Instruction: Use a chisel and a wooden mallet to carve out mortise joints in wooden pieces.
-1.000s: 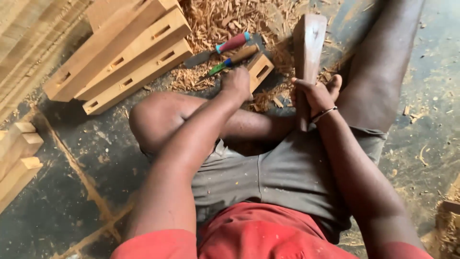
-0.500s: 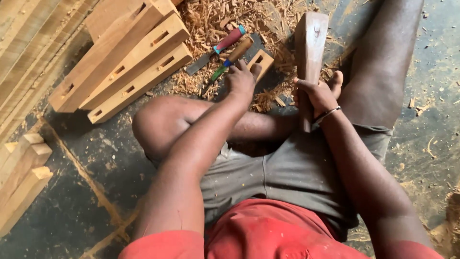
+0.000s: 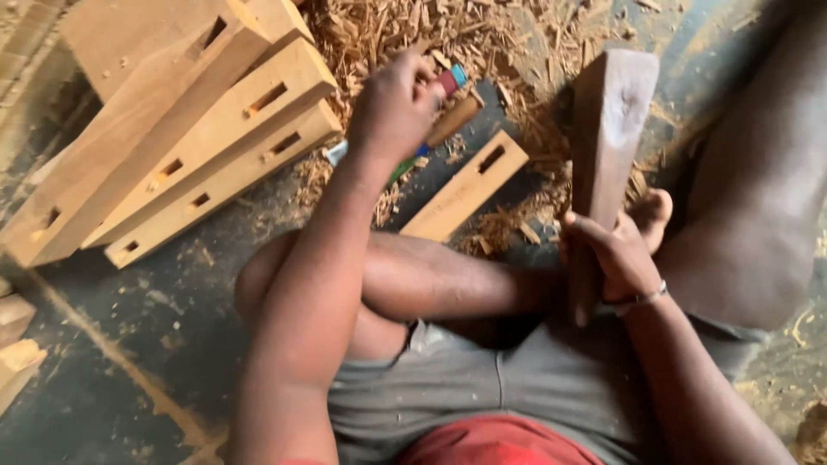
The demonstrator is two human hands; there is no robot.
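I sit on the floor with my legs folded. My left hand [image 3: 394,105] reaches forward over the wood shavings and closes around a chisel [image 3: 446,82] with a red and blue handle. More chisels lie under it, one with a wooden handle [image 3: 454,120] and one with a green handle [image 3: 402,166]. My right hand [image 3: 613,258] grips the lower end of a dark wooden mallet [image 3: 607,129], held upright beside my right foot. A short mortised wooden piece [image 3: 465,187] lies on the floor between both hands.
Several long mortised wooden rails [image 3: 189,138] are stacked at the upper left. Wood shavings [image 3: 413,34] cover the floor ahead. More wooden block ends [image 3: 17,344] sit at the left edge. My right leg [image 3: 758,198] extends along the right side.
My left hand has moved forward from the short mortised piece to the chisels and closed on the red-and-blue-handled one. The view has come closer. My right hand still holds the mallet.
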